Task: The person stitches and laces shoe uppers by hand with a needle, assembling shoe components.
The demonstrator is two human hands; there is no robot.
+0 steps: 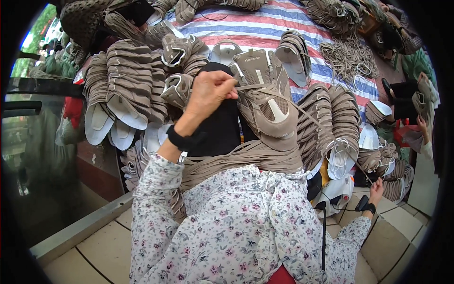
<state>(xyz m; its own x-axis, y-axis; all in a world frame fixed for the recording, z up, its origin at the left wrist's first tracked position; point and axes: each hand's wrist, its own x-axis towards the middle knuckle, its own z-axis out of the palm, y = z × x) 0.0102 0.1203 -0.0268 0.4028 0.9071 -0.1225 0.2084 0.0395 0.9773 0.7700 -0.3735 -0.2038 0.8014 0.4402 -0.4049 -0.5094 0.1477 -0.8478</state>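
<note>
Floral shirt, 2 black wristbands.

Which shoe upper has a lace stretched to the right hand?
The taupe upper just right of the left hand, toe pointing down in the picture; only its lace reaches the right hand.

Ahead of you, a red, white and blue striped sheet lies spread out, with a tangled heap of loose laces on it toward the right. To your left, a tall stack of beige shoe uppers stands near a dark glass panel, beside what may be a red bag, too blurred to be sure. Below you is a pale tiled floor. At your far right, another person's hand shows.
</note>
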